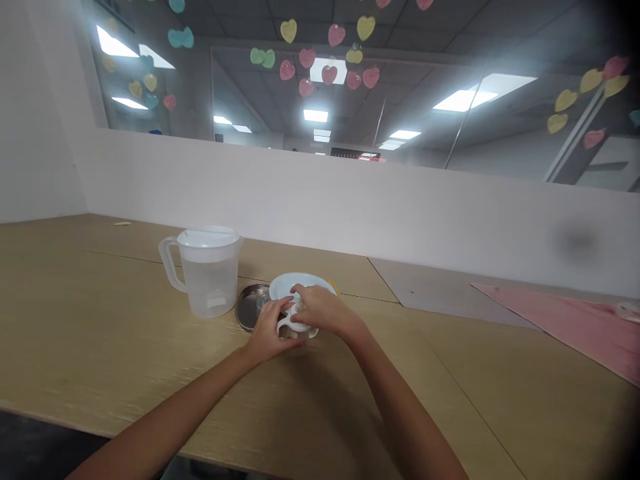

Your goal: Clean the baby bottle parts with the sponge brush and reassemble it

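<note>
My left hand point(269, 333) and my right hand point(324, 309) both grip a small clear baby bottle point(295, 327) with white handles, low over the wooden table point(150, 313). My fingers hide most of it, and its top is partly covered. Just behind my hands lies a white bowl point(299, 285), its near side hidden. To the left of my left hand, a round metal lid point(249, 308) lies flat, with a small clear item resting on it. Further left stands a clear plastic pitcher point(207, 280) with a white lid, holding water.
A low white partition point(320, 213) runs along the table's far side. A pink sheet point(565, 327) lies at the right, beyond a grey mat point(440, 293). A small yellowish scrap point(121, 223) lies at the far left. Glass above the partition carries paper hearts.
</note>
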A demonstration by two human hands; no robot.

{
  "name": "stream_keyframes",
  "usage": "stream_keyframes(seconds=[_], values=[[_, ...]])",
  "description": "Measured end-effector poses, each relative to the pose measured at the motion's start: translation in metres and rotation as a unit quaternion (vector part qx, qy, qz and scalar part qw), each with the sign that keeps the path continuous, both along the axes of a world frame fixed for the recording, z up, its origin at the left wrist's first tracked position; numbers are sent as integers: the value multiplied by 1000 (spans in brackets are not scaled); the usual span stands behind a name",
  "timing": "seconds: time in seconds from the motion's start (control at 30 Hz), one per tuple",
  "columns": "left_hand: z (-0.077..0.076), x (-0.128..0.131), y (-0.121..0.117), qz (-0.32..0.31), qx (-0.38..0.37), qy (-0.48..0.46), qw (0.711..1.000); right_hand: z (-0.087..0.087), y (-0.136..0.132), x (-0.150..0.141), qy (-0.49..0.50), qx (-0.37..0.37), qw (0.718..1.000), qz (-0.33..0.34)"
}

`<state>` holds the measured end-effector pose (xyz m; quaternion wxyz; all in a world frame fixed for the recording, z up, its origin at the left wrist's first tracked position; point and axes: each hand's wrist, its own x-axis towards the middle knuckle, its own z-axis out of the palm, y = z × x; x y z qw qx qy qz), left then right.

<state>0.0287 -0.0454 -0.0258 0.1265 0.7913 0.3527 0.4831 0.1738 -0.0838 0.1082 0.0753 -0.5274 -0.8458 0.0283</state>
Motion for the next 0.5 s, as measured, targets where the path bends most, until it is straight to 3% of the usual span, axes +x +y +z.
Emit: stream_keyframes(seconds=[0.07,0.2,0.5], values=[[3,-11,6,16,31,-12,999,2,-1,0,6,0,1000,5],[6,-33,25,108,53,-51,991,6,-3,2,26,-1,1000,3],[-11,-51,57,156,16,117,981,12,-4,3,19,-22,1000,-8]])
